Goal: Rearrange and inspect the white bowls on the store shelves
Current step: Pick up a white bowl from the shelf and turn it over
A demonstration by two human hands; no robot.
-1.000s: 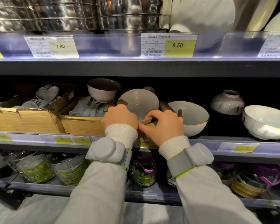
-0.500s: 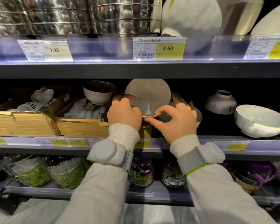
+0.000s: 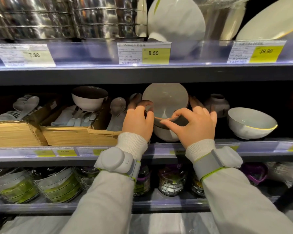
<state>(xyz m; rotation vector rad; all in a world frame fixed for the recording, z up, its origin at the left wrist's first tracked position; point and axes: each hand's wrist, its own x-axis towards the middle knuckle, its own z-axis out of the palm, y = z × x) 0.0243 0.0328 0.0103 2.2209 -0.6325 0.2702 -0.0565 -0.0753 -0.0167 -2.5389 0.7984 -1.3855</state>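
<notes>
On the middle shelf (image 3: 254,150) I hold a white bowl with a gold rim (image 3: 166,100), tipped so its inside faces me. My left hand (image 3: 138,120) grips its left edge and my right hand (image 3: 193,124) grips its right edge, thumbs on the near rim. Beneath it sits another white bowl (image 3: 165,133), mostly hidden by my hands. A white gold-rimmed bowl (image 3: 250,123) stands upright to the right. Behind it an upturned white bowl (image 3: 216,103) rests in shadow. At the left a white bowl (image 3: 90,99) sits on a box.
Two cardboard boxes (image 3: 66,135) of white ceramic spoons fill the shelf's left part. Steel pans (image 3: 66,17) and large white dishes (image 3: 174,19) stand on the shelf above, close over the held bowl. Glass jars (image 3: 172,181) line the shelf below.
The bowl has been lifted from the shelf and tilted upright toward me, then shifted right over the bowl that stood there. Both hands moved up and right with it.
</notes>
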